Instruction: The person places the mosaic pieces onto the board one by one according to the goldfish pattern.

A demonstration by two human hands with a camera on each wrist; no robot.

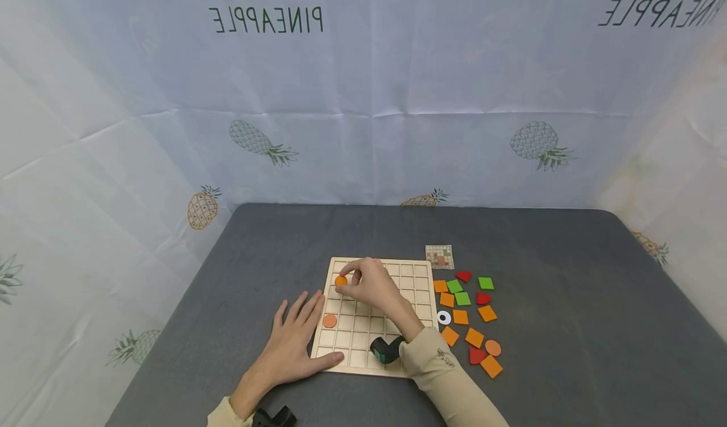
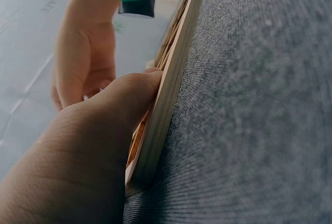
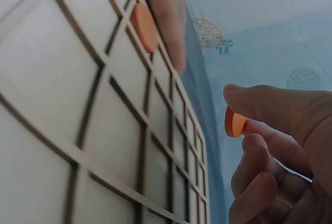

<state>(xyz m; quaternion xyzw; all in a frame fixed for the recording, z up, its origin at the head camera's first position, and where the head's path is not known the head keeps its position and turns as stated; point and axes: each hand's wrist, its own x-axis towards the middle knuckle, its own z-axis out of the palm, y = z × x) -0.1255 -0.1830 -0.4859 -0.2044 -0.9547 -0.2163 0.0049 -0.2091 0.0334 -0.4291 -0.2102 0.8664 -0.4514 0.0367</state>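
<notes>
My right hand (image 1: 372,285) pinches an orange round disc (image 1: 341,280) between thumb and fingers, over the far left part of a wooden grid board (image 1: 422,296). In the right wrist view the disc (image 3: 236,123) is on edge, apart from the board's surface. A second orange disc (image 1: 330,320) lies in a cell of the board's left column. My left hand (image 1: 292,345) is spread flat beside the board, fingers at its left edge and thumb over its near left corner. The left wrist view shows the left thumb (image 2: 116,97) against the board's side.
Several loose pieces lie right of the board: orange squares (image 1: 474,337), green pieces (image 1: 485,283), red pieces (image 1: 477,356), an orange disc (image 1: 493,348) and a white ring-like piece (image 1: 444,317). A small patterned card (image 1: 440,257) lies behind them on the dark grey table (image 1: 568,326).
</notes>
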